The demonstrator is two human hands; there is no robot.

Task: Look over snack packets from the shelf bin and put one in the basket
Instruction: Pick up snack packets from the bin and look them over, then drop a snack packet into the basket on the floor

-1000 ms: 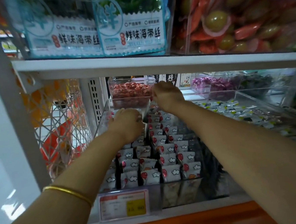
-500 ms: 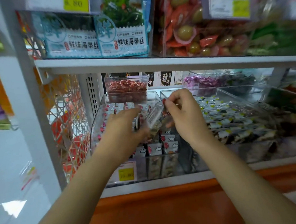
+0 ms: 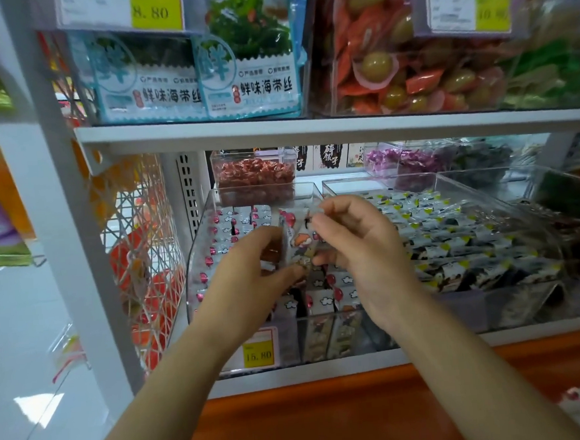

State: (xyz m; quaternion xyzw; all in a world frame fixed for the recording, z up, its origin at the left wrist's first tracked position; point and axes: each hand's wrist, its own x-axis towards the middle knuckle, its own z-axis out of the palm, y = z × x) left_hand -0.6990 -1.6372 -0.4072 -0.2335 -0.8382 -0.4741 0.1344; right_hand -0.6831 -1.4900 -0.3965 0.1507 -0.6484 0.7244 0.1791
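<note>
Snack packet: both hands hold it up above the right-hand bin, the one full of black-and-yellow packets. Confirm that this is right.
Not right. The head view shows the snack packet, pinched between the left hand and the right hand, above the left-hand bin, the one that holds white cloud-printed packets. Both hands do hold it up.

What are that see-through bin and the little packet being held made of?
The clear shelf bin looks like rigid glossy plastic: transparent walls, bright glinting rims. The small printed snack packet seems thin shiny plastic film, partly see-through; blur leaves that open.
</note>
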